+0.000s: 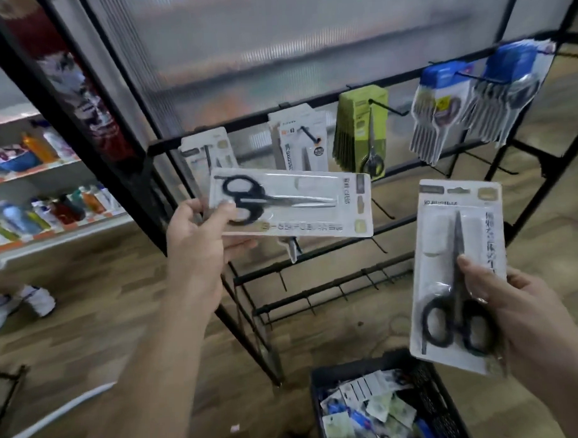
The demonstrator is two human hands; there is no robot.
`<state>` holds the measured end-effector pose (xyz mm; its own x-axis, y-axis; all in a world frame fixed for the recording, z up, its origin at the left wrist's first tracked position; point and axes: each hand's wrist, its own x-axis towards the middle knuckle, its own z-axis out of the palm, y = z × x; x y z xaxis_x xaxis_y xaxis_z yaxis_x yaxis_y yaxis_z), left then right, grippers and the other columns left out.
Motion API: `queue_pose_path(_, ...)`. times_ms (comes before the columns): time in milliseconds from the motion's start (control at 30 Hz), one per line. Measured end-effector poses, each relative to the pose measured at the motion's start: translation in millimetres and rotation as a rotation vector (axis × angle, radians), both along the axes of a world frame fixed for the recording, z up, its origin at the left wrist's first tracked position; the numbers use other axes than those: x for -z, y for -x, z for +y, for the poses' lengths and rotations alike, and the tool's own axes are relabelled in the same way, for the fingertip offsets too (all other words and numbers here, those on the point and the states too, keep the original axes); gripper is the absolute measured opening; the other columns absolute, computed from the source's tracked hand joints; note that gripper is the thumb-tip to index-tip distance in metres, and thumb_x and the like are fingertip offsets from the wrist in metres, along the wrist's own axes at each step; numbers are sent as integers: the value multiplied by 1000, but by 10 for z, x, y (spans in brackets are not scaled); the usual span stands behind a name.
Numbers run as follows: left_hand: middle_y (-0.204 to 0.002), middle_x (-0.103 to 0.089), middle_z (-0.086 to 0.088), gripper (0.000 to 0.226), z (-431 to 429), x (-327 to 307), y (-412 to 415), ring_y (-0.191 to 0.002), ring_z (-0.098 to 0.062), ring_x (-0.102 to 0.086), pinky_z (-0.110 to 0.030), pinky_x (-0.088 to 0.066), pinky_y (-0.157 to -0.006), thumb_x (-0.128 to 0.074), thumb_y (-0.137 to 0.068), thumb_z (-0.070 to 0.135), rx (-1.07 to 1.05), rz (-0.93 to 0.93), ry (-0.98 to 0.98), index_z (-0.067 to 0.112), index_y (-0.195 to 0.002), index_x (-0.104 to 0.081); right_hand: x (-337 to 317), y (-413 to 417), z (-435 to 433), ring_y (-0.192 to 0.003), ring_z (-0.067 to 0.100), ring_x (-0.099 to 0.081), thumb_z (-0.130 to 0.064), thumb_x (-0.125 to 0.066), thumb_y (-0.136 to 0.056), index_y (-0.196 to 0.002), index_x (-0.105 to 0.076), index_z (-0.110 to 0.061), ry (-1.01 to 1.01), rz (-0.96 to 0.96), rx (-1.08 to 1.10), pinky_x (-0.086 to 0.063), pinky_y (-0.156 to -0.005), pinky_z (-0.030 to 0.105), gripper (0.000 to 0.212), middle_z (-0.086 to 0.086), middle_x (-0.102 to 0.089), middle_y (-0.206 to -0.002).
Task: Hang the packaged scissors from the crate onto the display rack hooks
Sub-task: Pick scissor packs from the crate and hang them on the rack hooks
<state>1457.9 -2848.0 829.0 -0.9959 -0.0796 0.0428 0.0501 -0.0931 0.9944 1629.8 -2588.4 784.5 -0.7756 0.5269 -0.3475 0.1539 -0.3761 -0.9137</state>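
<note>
1. The left hand (199, 228) pinches a sideways scissors pack (290, 202) at its handle end, thumb on the front. The pack sits in front of the display rack (245, 122) and covers the lower part of the white hung packs (210, 149) at the left end.
2. The right hand (513, 309) grips an upright scissors pack (460, 272) near its bottom, thumb laid across the blades. The two hands are well apart.
3. The crate (348, 364) stands on the wooden floor (88, 324) below and between the arms, with more packs jumbled inside (details blurred).
4. Along the rack's top bar hang white-and-orange packs (298, 143), green packs (359, 124) and two blue-topped bunches (441, 108), each on its own hook.
5. The lower bars carry short bare hooks (368, 276); the gap between the two held packs leaves them in open view.
6. A black frame post (64, 105) slants just left of the left hand, with bottle shelves (51, 207) beyond it.
</note>
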Motion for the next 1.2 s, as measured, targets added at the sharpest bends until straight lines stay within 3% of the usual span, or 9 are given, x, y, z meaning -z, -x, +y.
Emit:
queue_pose_path(33,-104,-76,-11,14,-37,30,73,-85,-24,-78,-42,-65,-72,-67,-99,12,-8,18,14,16,-104,-55,-18,70,-42,-50,22,-67,-30,-67,-93,-97,-72,-5,-20,-1,8,-55,-42,31,26,16,-74,-76)
queue_pose_path(133,-91,-72,6,11,-239,103,324,-83,-2,-72,-24,-60,-66,-69,-98,20,-25,281,399,20,-100,-59,-49,328,-167,-40,16,-60,-30,-67,-94,-90,-70,-7,-75,-43,52,-47,-34,24,23,10,-69,-64)
queue_pose_path(300,-92,-73,2,10,-461,315,701,-84,-18,-75,-50,-63,-74,-64,-102,25,57,189,396,21,-96,-57,-1,805,-454,-52,22,-68,-43,-72,-80,-87,-74,-10,-100,-91,24,-61,-59,45,33,9,-74,-73)
queue_pose_path(433,-95,-74,5,6,-524,470,762,-88,-10,-73,-49,-63,-75,-58,-105,23,74,128,399,19,-104,-63,35,1011,-477,-41,17,-62,-34,-69,-90,-91,-69,-4,-115,-101,-39,-51,-37,28,30,10,-70,-62)
queue_pose_path(567,-98,-77,4,17,-507,498,663,-94,-19,-75,-46,-63,-78,-56,-106,17,49,141,246,27,-111,-68,-5,1154,-392,-62,29,-73,-38,-72,-83,-103,-70,-1,-116,-98,-135,-60,-52,39,42,20,-76,-84)
queue_pose_path(700,-111,-74,-10,24,-466,475,451,-96,-31,-75,-45,-64,-73,-52,-106,13,-16,-37,-76,19,-128,-60,-56,1235,-305,-44,22,-66,-25,-66,-92,-100,-67,2,-87,-63,-210,-54,-38,31,28,17,-72,-71)
queue_pose_path(867,-109,-75,-12,26,-483,482,214,-82,-26,-73,-36,-58,-59,-53,-104,14,-86,-174,-384,24,-126,-59,-112,1295,-272,-48,25,-68,-25,-64,-94,-105,-72,2,-17,-30,-323,-53,-38,29,30,23,-75,-86)
queue_pose_path(1067,-107,-76,-20,13,-308,496,-42,-84,-40,-76,-40,-60,-53,-48,-104,8,-78,-228,-421,12,-116,-52,-202,1355,-374,-84,34,-77,-34,-62,-94,-108,-74,-12,-26,4,-399,-61,-77,58,29,16,-78,-101)
queue_pose_path(1200,-107,-75,-24,7,-295,435,-68,-92,-46,-74,-43,-59,-58,-44,-104,8,-13,-224,-317,11,-107,-50,-285,1369,-417,-76,30,-76,-37,-62,-95,-76,-72,-23,-127,46,-372,-58,-85,56,26,15,-78,-92)
